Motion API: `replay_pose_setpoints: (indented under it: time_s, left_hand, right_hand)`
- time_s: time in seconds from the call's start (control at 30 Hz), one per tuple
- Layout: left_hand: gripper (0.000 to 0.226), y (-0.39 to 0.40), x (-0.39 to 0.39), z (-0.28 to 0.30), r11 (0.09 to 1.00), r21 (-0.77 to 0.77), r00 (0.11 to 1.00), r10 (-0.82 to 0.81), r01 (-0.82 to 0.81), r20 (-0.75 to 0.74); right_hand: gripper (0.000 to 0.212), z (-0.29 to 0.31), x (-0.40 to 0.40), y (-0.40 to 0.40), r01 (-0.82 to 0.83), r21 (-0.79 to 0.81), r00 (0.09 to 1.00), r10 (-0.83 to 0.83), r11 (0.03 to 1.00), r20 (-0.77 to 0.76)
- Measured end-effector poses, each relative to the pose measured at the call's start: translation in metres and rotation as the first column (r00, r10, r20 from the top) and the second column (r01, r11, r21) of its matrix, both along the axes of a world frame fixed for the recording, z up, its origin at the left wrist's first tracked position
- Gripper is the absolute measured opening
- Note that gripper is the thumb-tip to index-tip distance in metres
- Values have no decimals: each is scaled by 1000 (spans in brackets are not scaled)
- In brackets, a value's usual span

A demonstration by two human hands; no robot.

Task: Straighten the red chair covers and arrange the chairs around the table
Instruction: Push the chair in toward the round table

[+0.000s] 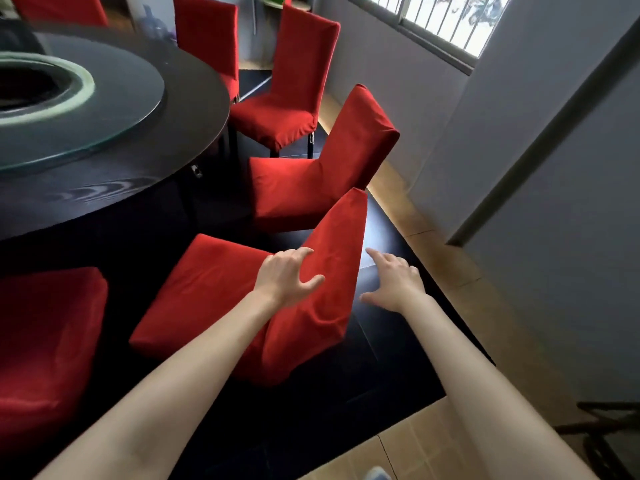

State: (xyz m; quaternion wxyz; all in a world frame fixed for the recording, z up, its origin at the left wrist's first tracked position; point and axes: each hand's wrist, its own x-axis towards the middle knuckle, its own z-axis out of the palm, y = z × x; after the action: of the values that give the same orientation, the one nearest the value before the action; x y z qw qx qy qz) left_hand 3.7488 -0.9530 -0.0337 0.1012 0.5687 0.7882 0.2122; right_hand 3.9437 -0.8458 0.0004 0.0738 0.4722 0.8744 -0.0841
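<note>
1. The left hand (pixel 285 277) rests with spread fingers on the backrest of the nearest chair (pixel 249 299), beside the round tabletop (pixel 194 140).
2. The right hand (pixel 394 278) hovers open just beside the backrest and holds nothing.
3. The step seems to be straightening this red cover (pixel 332 258); next, probably both hands grip the backrest edges.

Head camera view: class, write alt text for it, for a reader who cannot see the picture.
A person's left hand rests on the backrest of the nearest red-covered chair, while the right hand hovers open beside it. More red-covered chairs ring a dark round table with a glass turntable, near a barred window.
</note>
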Motion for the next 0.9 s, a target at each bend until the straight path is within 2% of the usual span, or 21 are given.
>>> replay_pose_setpoints:
  time_s: [0.2, 0.47, 0.9]
  left_hand:
    - [65, 36, 40, -14, 974, -58, 975, 222, -220, 15]
    - [68, 60, 79, -27, 888, -68, 890, 456, -454, 4]
    - [69, 100, 80, -50, 788, -91, 791, 612, -609, 12]
  right_hand:
    - [101, -6, 9, 72, -243, -17, 969, 243, 970, 52]
    - [104, -12, -5, 131, -515, -24, 856, 515, 857, 51]
    - [104, -39, -43, 186, -673, -21, 731, 669, 740, 134]
